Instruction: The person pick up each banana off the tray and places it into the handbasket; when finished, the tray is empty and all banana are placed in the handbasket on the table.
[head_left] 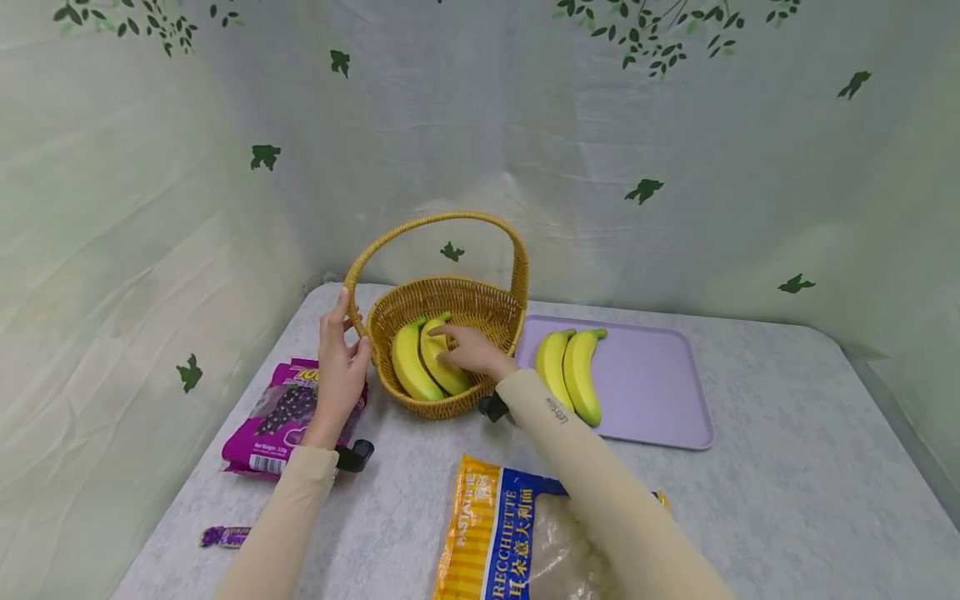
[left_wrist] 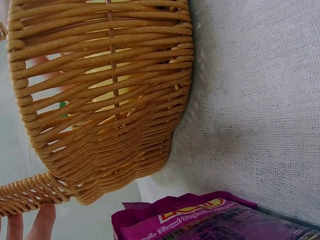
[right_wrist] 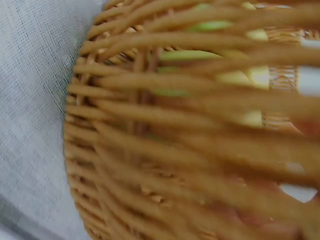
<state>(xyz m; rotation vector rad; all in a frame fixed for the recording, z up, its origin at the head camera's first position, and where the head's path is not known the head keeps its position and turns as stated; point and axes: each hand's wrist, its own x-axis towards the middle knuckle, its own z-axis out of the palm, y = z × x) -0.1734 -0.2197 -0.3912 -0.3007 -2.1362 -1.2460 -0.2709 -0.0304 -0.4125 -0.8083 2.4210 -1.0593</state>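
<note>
A brown wicker basket (head_left: 442, 408) with a tall arched handle (head_left: 432, 218) stands toward the back of the table, two yellow bananas (head_left: 408, 364) lying side by side inside. My left hand (head_left: 341, 367) holds the basket where the handle joins its left side; in the left wrist view fingertips (left_wrist: 44, 222) show against the handle. Over the basket's front right rim reaches my right hand (head_left: 476, 350), its fingers on the right-hand banana (head_left: 447, 372). In the right wrist view the basket's weave (right_wrist: 165, 110) covers most of that hand.
Right of the basket lies a lilac tray (head_left: 652, 375) with two more bananas (head_left: 581, 375). A purple bag (head_left: 255, 425) is under the left forearm, a small purple-wrapped bar (head_left: 225, 537) nearer. An orecchiette pasta bag (head_left: 487, 533) lies in front, partly behind the right sleeve.
</note>
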